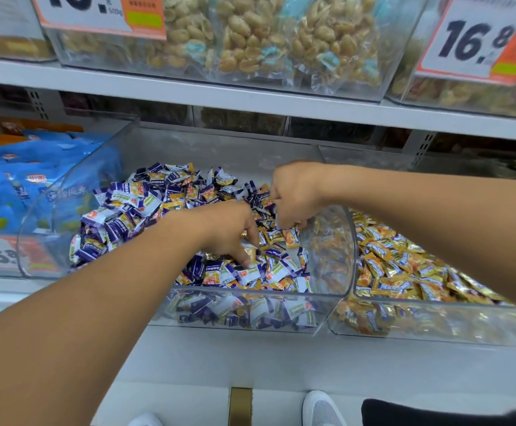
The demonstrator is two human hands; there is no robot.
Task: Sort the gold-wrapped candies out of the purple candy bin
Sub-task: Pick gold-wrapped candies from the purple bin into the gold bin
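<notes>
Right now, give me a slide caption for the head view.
Both hands, left and right, pick through the purple candy bin beside the gold candy bin.

Shop: price tags (pixel 468 38), shelved bulk snack bins (pixel 336 302).

Both forearms are bare, with no sleeves, watch or rings showing on the left hand (pixel 229 229) or right hand (pixel 293 192). Below, pale grey mesh shoes (pixel 321 408) show, beside what may be dark trousers (pixel 434 413).
</notes>
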